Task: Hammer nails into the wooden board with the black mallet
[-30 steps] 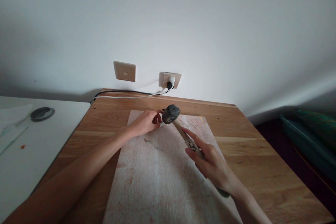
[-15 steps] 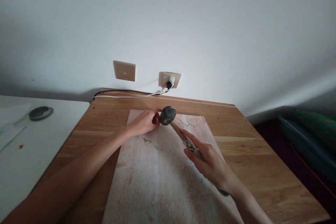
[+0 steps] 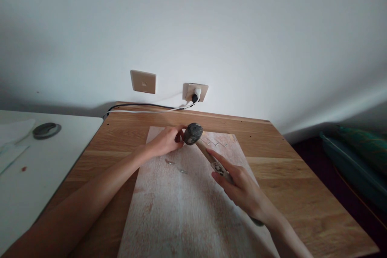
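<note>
My right hand (image 3: 238, 185) is wrapped round the handle of a mallet (image 3: 193, 134) with a dark, worn head and a pale handle. Its head hangs over the far part of a whitish board (image 3: 169, 217), right beside my left hand (image 3: 169, 139). The left fingers are curled in a pinch at the board, and the mallet head partly covers them, so what they hold is hidden. Two small metal nails (image 3: 183, 171) show on the board nearer to me. More nails (image 3: 217, 144) are in a row right of the mallet head; their shadows fall across the board.
Beneath the board is a wooden tabletop (image 3: 290, 193). A white and a black cable (image 3: 145, 109) run along its back edge to a wall socket (image 3: 202, 92). At left, a white table (image 3: 18, 209) carries a grey round cap (image 3: 46, 130) and papers. Cushions (image 3: 359, 169) lie at right.
</note>
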A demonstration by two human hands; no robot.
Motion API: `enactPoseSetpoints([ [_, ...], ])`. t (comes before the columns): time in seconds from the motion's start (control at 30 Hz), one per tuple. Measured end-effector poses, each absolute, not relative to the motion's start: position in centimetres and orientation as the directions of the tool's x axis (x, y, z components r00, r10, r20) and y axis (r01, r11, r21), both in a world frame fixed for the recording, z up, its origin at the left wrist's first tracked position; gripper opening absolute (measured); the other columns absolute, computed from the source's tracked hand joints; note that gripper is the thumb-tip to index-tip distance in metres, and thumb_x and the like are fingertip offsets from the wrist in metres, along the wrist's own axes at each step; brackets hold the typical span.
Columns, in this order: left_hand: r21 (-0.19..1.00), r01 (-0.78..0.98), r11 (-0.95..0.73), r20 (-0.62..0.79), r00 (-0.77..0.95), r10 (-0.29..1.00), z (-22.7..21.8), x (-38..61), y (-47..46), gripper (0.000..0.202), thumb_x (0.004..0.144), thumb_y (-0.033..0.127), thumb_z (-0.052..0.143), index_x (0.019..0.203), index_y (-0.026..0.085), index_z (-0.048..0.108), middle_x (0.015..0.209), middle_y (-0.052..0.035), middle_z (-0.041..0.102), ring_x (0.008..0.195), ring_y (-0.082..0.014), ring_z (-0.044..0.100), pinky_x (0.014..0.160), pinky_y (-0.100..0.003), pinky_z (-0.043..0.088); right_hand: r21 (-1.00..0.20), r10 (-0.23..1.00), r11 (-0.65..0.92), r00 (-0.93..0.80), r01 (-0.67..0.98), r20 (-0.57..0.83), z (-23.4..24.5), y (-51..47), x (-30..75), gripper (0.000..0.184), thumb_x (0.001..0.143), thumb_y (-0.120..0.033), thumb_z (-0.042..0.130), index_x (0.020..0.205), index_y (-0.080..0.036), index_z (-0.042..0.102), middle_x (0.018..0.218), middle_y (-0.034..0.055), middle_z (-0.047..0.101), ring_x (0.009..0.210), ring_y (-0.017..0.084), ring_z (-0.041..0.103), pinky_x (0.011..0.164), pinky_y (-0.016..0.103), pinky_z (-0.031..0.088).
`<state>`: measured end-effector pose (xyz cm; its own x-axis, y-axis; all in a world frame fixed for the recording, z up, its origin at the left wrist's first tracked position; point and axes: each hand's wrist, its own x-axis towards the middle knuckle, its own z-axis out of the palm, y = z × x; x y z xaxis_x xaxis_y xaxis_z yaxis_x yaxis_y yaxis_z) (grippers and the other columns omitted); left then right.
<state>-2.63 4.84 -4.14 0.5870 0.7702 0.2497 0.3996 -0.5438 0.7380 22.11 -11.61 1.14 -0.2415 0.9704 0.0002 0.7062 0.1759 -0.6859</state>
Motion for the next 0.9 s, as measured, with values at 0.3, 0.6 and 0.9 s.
enactPoseSetpoints([
  [0.3, 0.74, 0.409, -0.533, 0.23, 0.591, 0.773, -3.9, -2.62, 4.66, 0.05, 0.074, -0.002, 0.065, 0.12, 0.017, 0.068, 0.081, 0.0011, 0.075, 0.067, -0.0141, 0.068, 0.062, -0.021, 0.046, -0.675, 0.97, 0.202, -0.238, 0.71, 0.04, 1.17, -11.56, 22.08, 0.06, 0.105, -0.029, 0.055, 0.164, -0.031, 0.043, 0.159, 0.0024, 0.056, 0.148, 0.027, 0.052, 0.122, 0.051, 0.045],
  [0.6, 0.734, 0.395, -0.553, 0.257, 0.592, 0.764, -4.46, -2.67, 4.99, 0.047, 0.073, 0.0, 0.065, 0.117, 0.017, 0.069, 0.084, -0.0001, 0.076, 0.069, -0.0146, 0.068, 0.063, -0.022, 0.047, -0.684, 0.969, 0.2, -0.244, 0.701, 0.034, 1.44, -11.65, 21.53, 0.06, 0.104, -0.025, 0.055, 0.163, -0.029, 0.044, 0.156, 0.004, 0.058, 0.143, 0.029, 0.057, 0.118, 0.05, 0.049],
  [0.9, 0.738, 0.384, -0.555, 0.258, 0.599, 0.758, -4.09, -2.71, 4.8, 0.044, 0.075, 0.0, 0.064, 0.115, 0.017, 0.068, 0.085, -0.0001, 0.077, 0.068, -0.0136, 0.068, 0.064, -0.022, 0.047, -0.68, 0.971, 0.179, -0.24, 0.711, 0.005, 1.77, -11.71, 21.58, 0.06, 0.105, -0.027, 0.053, 0.164, -0.026, 0.043, 0.156, 0.0058, 0.059, 0.142, 0.028, 0.059, 0.119, 0.051, 0.048],
])
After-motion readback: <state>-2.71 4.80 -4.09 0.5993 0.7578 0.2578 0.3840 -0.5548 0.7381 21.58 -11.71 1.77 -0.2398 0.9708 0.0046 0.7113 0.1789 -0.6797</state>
